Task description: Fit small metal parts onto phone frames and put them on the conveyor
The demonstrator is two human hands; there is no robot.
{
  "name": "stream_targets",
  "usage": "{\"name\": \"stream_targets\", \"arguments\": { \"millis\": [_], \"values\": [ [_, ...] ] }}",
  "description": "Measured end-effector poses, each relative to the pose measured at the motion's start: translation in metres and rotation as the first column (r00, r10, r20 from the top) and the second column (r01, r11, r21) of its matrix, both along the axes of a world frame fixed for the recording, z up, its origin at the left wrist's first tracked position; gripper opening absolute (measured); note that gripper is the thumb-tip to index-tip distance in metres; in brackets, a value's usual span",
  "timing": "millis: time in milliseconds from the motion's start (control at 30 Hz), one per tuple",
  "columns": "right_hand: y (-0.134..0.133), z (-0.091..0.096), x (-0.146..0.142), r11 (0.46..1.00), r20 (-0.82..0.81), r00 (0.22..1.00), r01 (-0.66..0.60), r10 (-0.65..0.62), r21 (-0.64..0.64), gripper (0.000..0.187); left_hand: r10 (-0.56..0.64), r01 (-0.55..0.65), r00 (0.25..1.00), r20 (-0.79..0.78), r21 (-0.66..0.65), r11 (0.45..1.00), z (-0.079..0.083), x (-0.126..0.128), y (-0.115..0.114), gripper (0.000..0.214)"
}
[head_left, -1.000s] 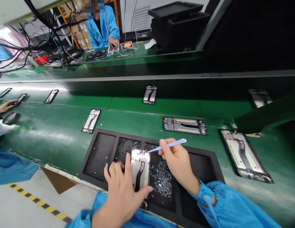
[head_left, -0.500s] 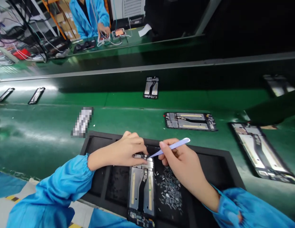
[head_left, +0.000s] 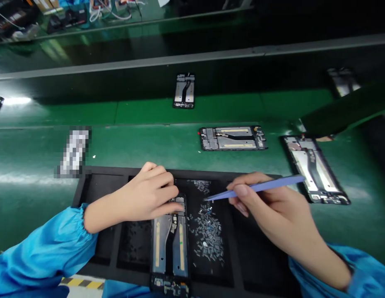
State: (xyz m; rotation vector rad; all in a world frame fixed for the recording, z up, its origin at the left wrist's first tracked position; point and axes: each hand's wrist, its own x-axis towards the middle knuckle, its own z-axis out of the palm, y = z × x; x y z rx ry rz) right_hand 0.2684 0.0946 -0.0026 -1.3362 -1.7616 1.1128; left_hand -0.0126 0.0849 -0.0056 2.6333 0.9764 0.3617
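My left hand [head_left: 145, 192] is closed over the top end of an opened phone [head_left: 170, 248], its thumb lying across the upper part. The phone stands lengthwise over the black tray [head_left: 237, 256], its silver inner frame and black ribbon cable facing up. Purple tweezers [head_left: 263, 184] are pinched in my right hand [head_left: 276, 211]. Their tips point left, over a compartment of small loose parts [head_left: 209, 236] right of the phone. Whether the tips hold a part is too small to tell. My left fingers hide the phone's top edge.
Beyond the tray, an opened phone [head_left: 232, 138] lies sideways on the green bench [head_left: 143, 145]. Another [head_left: 315, 167] lies at right and one [head_left: 184, 91] farther back. A pixelated object [head_left: 73, 152] is at left. A dark green post [head_left: 344, 107] leans in from the right.
My right hand has moved the tweezers right, off the phone's top, to over the loose parts. My left hand stays on the phone. The whole view has tilted down.
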Motion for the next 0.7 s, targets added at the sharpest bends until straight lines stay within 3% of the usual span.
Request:
{"name": "stream_targets", "arguments": {
  "millis": [133, 367, 500, 600, 700],
  "values": [
    [-0.006, -0.006, 0.008, 0.993, 0.165, 0.98, -0.114, 0.11, 0.015, 0.049, 0.011, -0.011, 1.0, -0.011, 0.03, 0.999, -0.002, 0.004, -0.001, 0.037],
    [-0.005, -0.004, 0.005, 0.981, 0.201, 0.965, -0.186, 0.171, 0.058, 0.037, 0.032, -0.039, 0.997, 0.069, 0.102, 0.994, -0.01, 0.004, 0.0, 0.03],
    [-0.004, -0.005, 0.005, 0.969, 0.203, 0.96, -0.22, 0.195, 0.108, 0.032, 0.032, -0.062, 0.989, 0.144, 0.215, 0.975, -0.001, 0.002, -0.002, 0.021],
    [-0.003, -0.01, 0.007, 0.956, 0.205, 0.954, -0.252, 0.219, 0.152, 0.029, -0.04, -0.009, 0.987, 0.157, 0.3, 0.954, 0.014, 0.011, -0.024, 0.014],
    [-0.003, -0.013, 0.011, 0.934, 0.203, 0.943, -0.303, 0.265, 0.19, 0.021, -0.055, 0.078, 0.995, -0.083, 0.309, 0.948, 0.025, 0.027, -0.067, 0.02]
  ]
}}
